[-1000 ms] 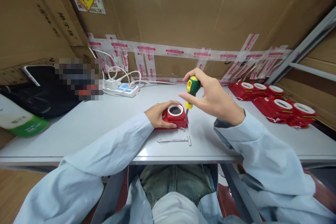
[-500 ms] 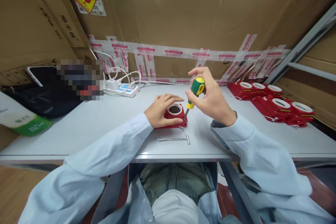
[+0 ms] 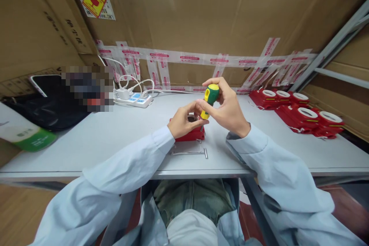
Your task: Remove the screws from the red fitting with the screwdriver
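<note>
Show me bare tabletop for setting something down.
Free: the table between left sleeve and power strip; also between right sleeve and the red boxes. Crowded: the middle, with left hand, right hand, screwdriver and red part, plus metal T-bar in front.

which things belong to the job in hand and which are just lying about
Job, likely:
yellow-green screwdriver in right hand
red unit by left hand
perhaps T-shaped metal piece, similar red units

Lying about, likely:
power strip
phone
green-white container

One head-worn camera looks forward and down from behind and above the hands, fairly near. Its wide view takes in the bench around them.
</note>
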A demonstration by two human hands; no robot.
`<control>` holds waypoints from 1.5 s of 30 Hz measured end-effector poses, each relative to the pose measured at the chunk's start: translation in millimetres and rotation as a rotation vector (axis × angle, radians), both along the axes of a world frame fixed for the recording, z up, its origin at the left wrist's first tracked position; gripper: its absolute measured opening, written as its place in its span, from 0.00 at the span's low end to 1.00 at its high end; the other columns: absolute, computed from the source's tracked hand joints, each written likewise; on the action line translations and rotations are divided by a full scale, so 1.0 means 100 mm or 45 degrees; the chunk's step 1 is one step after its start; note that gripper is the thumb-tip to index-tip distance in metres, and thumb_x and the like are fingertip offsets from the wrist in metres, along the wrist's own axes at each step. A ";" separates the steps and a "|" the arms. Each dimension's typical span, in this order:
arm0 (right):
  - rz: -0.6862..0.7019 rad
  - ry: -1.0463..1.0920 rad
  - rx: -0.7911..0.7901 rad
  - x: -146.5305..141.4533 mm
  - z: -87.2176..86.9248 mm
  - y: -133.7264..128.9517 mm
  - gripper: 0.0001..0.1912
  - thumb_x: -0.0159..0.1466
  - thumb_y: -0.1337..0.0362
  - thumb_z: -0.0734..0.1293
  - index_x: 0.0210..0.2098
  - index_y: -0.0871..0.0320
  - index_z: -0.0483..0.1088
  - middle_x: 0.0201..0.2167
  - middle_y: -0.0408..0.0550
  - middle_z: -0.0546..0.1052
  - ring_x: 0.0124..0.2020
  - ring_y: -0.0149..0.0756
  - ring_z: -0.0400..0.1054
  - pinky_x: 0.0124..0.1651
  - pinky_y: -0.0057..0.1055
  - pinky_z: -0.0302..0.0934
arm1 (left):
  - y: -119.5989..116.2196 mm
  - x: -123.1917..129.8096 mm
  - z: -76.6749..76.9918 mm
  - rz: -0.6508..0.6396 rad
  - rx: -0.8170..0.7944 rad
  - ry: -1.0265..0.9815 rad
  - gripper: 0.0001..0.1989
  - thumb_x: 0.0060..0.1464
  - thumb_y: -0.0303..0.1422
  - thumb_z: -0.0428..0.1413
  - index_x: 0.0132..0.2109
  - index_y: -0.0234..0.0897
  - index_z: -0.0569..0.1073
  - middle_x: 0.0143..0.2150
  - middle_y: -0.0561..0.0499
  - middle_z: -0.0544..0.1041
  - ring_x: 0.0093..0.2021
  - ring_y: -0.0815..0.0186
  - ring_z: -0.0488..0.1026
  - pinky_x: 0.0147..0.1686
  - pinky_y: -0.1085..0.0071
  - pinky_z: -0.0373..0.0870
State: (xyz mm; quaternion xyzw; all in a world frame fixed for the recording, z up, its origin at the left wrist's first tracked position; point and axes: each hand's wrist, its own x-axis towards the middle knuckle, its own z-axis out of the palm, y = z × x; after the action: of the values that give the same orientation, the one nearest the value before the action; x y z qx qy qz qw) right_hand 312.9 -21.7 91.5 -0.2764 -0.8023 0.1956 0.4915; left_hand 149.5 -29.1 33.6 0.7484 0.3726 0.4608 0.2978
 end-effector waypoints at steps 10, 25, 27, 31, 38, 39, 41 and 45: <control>0.045 0.097 -0.087 0.04 -0.11 0.05 0.22 0.57 0.58 0.74 0.48 0.56 0.67 0.32 0.40 0.71 0.31 0.30 0.68 0.38 0.30 0.66 | 0.02 0.02 -0.05 0.048 0.001 0.161 0.16 0.50 0.44 0.65 0.29 0.35 0.75 0.31 0.48 0.81 0.32 0.63 0.76 0.43 0.63 0.71; 0.078 0.090 -0.077 0.00 -0.17 0.07 0.17 0.58 0.54 0.73 0.40 0.57 0.68 0.31 0.42 0.73 0.32 0.31 0.68 0.38 0.31 0.66 | 0.01 -0.01 -0.08 0.149 0.149 0.280 0.13 0.49 0.42 0.66 0.35 0.36 0.78 0.36 0.48 0.81 0.41 0.59 0.76 0.49 0.60 0.67; 0.065 0.087 -0.075 0.01 -0.18 0.07 0.14 0.59 0.56 0.72 0.38 0.57 0.68 0.30 0.41 0.71 0.31 0.30 0.67 0.36 0.31 0.65 | -0.01 -0.02 -0.08 0.087 0.197 0.307 0.10 0.54 0.39 0.62 0.40 0.37 0.79 0.41 0.47 0.81 0.45 0.57 0.75 0.52 0.59 0.66; 0.044 0.072 -0.065 0.01 -0.17 0.06 0.10 0.60 0.59 0.70 0.37 0.57 0.68 0.32 0.42 0.72 0.31 0.31 0.67 0.37 0.32 0.65 | 0.00 0.00 -0.07 0.045 0.124 0.282 0.06 0.56 0.35 0.60 0.35 0.38 0.80 0.36 0.49 0.83 0.41 0.60 0.77 0.56 0.57 0.63; -0.005 0.053 -0.041 0.02 -0.17 0.05 0.06 0.58 0.63 0.69 0.33 0.58 0.68 0.30 0.43 0.74 0.31 0.32 0.69 0.38 0.34 0.66 | -0.02 0.03 -0.07 0.159 0.141 0.318 0.12 0.51 0.41 0.64 0.37 0.37 0.79 0.37 0.49 0.82 0.43 0.58 0.76 0.54 0.58 0.65; -0.003 0.062 -0.049 0.03 -0.17 0.05 0.06 0.58 0.63 0.69 0.33 0.58 0.68 0.30 0.43 0.74 0.31 0.32 0.69 0.38 0.34 0.66 | -0.03 0.02 -0.06 0.126 0.165 0.348 0.10 0.53 0.39 0.63 0.39 0.39 0.79 0.40 0.49 0.82 0.46 0.57 0.76 0.56 0.56 0.63; 0.003 0.076 -0.068 0.04 -0.16 0.05 0.07 0.58 0.62 0.69 0.33 0.58 0.69 0.31 0.44 0.74 0.32 0.33 0.69 0.38 0.33 0.67 | -0.04 0.01 -0.05 0.062 0.159 0.369 0.06 0.56 0.35 0.60 0.40 0.40 0.80 0.42 0.50 0.82 0.48 0.58 0.76 0.60 0.55 0.58; 0.009 0.090 -0.094 0.04 -0.15 0.05 0.09 0.57 0.61 0.71 0.35 0.57 0.70 0.31 0.44 0.75 0.32 0.33 0.70 0.38 0.34 0.67 | -0.01 0.03 -0.07 0.140 0.085 0.301 0.11 0.53 0.38 0.63 0.30 0.36 0.75 0.33 0.51 0.82 0.37 0.61 0.77 0.56 0.56 0.62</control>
State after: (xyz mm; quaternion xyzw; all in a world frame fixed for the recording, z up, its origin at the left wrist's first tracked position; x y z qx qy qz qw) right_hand 317.0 -16.5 76.0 -0.2844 -0.7777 0.2364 0.5083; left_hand 152.7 -30.3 26.1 0.7854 0.4302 0.3971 0.2010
